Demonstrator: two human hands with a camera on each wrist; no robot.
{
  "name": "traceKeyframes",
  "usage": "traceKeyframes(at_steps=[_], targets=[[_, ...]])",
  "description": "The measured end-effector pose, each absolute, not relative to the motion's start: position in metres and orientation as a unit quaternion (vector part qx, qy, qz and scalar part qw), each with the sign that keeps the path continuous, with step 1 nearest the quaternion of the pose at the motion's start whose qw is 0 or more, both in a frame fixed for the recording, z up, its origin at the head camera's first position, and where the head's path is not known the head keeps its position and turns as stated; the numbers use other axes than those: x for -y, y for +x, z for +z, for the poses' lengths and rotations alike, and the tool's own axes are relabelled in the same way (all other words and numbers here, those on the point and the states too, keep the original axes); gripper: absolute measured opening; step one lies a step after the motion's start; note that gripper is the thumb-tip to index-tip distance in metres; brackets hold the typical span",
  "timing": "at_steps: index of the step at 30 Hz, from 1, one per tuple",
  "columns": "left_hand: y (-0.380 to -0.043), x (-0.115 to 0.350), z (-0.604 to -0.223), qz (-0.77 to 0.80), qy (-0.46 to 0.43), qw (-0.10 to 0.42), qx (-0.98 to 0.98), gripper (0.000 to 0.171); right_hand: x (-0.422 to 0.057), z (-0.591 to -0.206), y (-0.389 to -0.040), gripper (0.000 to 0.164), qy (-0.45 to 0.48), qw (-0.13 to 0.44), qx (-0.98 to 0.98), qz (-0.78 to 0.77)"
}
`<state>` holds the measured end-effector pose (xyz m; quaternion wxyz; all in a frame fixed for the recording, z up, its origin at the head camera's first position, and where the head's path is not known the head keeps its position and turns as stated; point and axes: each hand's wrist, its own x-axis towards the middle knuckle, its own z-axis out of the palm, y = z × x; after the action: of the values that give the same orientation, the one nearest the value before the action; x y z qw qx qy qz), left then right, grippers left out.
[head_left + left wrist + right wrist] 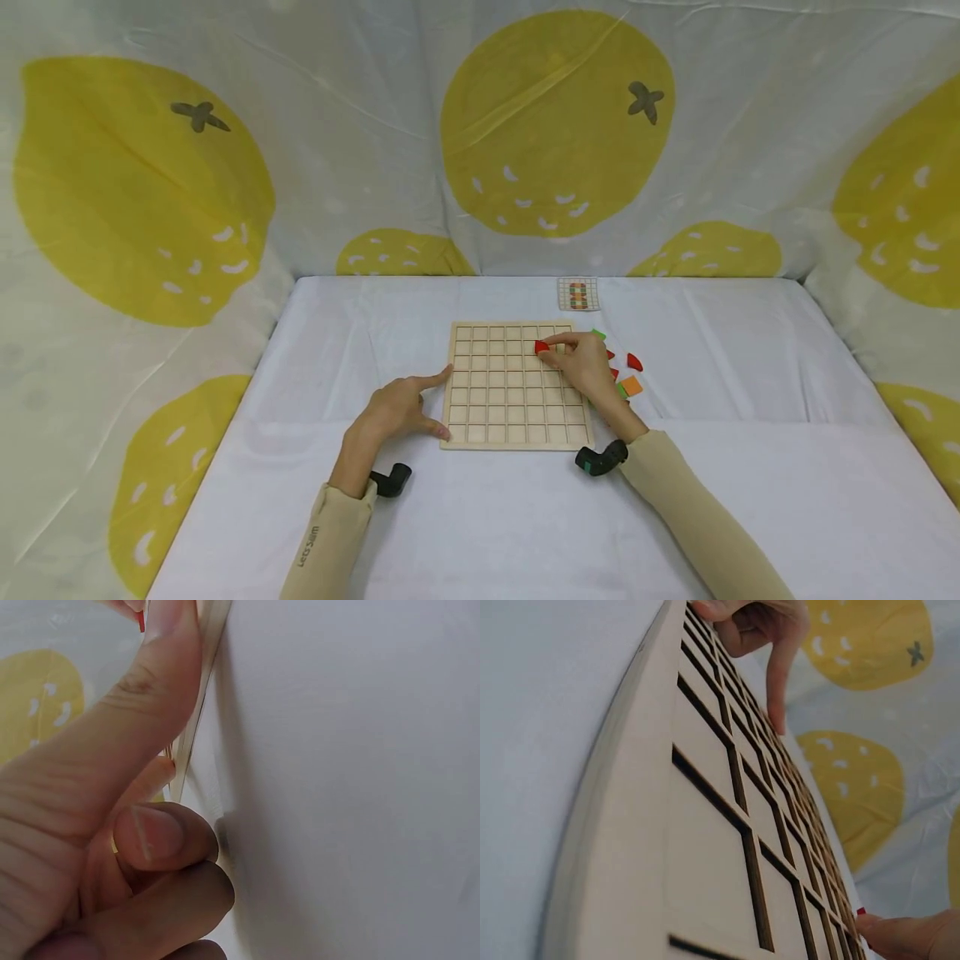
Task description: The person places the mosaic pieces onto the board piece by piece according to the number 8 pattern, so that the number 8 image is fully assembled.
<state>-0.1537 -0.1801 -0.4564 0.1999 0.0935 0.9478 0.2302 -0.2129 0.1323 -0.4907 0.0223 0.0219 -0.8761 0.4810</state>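
Note:
A wooden grid board (pixel 519 447) lies flat on the white cloth, divided into square cells. At its left edge, my left hand (pixel 393 407) spreads thumb and index finger, their tips touching the frame; in the left wrist view its other fingers are curled. My right hand (pixel 588 367) reaches over the board's upper right part and pinches a small red piece (pixel 542 347) between thumb and fingertips. Only a sliver of that red piece (pixel 861 910) shows in the right wrist view. Whether it touches the board I cannot tell.
Right of the board lie loose pieces: a red rounded wedge (pixel 634 362), an orange square (pixel 633 385) and a green piece (pixel 598 334). My right hand partly covers others. A pattern card (pixel 578 294) lies behind the board. Lemon-print cloth (pixel 360 167) hangs around the table.

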Motion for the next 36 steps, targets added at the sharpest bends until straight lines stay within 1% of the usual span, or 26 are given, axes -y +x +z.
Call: traceKeyframes(at_steps=[5, 11, 19, 30, 36], targets=[[-0.153, 0.18, -0.456, 0.234, 0.096, 0.199, -0.947, 0.112, -0.128, -0.493, -0.217, 0.027, 0.011, 0.013, 0.881, 0.473], [-0.154, 0.181, -0.457, 0.24, 0.095, 0.202, -0.945, 0.113, -0.127, -0.493, -0.222, 0.027, 0.021, 0.006, 0.879, 0.476], [-0.155, 0.184, -0.459, 0.252, 0.09, 0.206, -0.941, 0.114, -0.129, -0.493, -0.223, 0.024, 0.02, -0.015, 0.869, 0.494], [-0.155, 0.185, -0.461, 0.273, 0.103, 0.212, -0.933, 0.114, -0.126, -0.496, -0.225, 0.019, 0.028, -0.004, 0.869, 0.494], [-0.154, 0.185, -0.46, 0.28, 0.095, 0.215, -0.931, 0.114, -0.124, -0.496, -0.226, 0.02, 0.034, -0.011, 0.871, 0.49]])
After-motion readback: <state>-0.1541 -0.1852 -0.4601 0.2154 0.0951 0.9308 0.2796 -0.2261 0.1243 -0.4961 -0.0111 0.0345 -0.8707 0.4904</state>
